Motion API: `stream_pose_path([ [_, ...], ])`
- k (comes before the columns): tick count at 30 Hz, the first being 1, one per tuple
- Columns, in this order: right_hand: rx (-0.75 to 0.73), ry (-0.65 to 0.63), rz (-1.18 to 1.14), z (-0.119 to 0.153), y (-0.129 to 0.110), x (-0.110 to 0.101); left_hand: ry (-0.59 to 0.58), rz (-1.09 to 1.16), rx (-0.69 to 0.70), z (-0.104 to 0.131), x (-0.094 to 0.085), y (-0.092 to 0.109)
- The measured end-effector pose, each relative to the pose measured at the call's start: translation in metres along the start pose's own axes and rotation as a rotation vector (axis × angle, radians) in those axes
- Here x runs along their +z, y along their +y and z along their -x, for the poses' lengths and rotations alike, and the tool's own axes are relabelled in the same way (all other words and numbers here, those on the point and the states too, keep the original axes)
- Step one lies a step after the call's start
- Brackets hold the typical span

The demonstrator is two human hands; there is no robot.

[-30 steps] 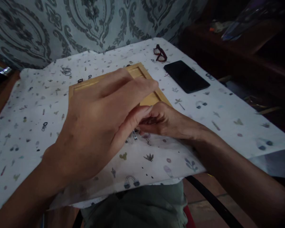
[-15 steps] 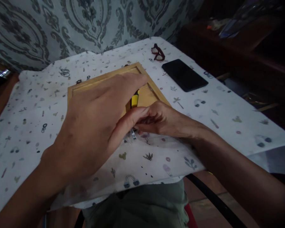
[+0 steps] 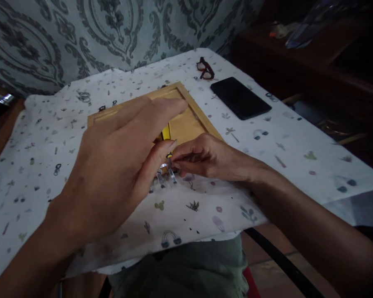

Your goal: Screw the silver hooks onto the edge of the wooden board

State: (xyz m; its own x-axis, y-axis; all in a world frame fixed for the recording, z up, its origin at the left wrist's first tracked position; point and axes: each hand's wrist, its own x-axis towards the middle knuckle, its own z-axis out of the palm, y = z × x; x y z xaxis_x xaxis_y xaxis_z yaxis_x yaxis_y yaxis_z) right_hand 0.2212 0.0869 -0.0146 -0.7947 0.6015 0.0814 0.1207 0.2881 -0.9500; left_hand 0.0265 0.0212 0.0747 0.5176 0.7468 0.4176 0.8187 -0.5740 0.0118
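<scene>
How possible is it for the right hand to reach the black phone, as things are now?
Probably yes: between the right hand and the phone lies mainly tablecloth, though the fingers seem busy at the wooden frame.

Yellow-tan frame (image 3: 202,118), black phone (image 3: 240,98), dark red glasses (image 3: 206,69), white cloth (image 3: 264,157) printed with small grey, green and pink motifs, pale blue-grey wall (image 3: 112,33) with dark damask scrolls, grey-green trousers (image 3: 180,269)
</scene>
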Motion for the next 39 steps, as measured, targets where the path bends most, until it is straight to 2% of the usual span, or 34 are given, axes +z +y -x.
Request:
stream_pose_path([
  [2,-0.012,0.043,-0.005,0.0,-0.001,0.001,0.007,0.002,-0.009,-0.001,0.0,0.0],
  [7,-0.025,0.269,-0.156,0.002,-0.005,0.004,0.009,-0.003,-0.016,-0.004,0.002,0.002],
  [12,-0.158,0.246,-0.363,0.001,-0.011,0.008,0.081,-0.017,-0.037,-0.001,0.007,0.007],
  [18,-0.29,0.248,-0.225,-0.001,-0.027,0.006,0.121,0.052,-0.152,0.001,0.006,0.014],
  [21,-0.255,0.31,-0.199,-0.002,-0.034,0.005,0.153,0.14,-0.182,0.008,0.008,0.008],
  [24,-0.202,0.471,-0.182,-0.002,-0.037,0.006,0.129,0.136,-0.16,0.021,0.019,-0.001],
  [26,-0.217,0.545,-0.172,-0.003,-0.039,0.008,0.057,0.073,-0.112,0.03,0.03,-0.004],
  [30,-0.215,0.581,-0.151,-0.004,-0.036,0.017,-0.061,0.001,-0.073,0.041,0.053,-0.002],
  [33,-0.23,0.628,-0.143,-0.004,-0.029,0.024,-0.071,-0.022,-0.093,0.043,0.064,0.001],
  [39,-0.276,0.88,-0.08,0.0,-0.018,0.031,-0.048,0.002,-0.111,0.047,0.068,0.0],
])
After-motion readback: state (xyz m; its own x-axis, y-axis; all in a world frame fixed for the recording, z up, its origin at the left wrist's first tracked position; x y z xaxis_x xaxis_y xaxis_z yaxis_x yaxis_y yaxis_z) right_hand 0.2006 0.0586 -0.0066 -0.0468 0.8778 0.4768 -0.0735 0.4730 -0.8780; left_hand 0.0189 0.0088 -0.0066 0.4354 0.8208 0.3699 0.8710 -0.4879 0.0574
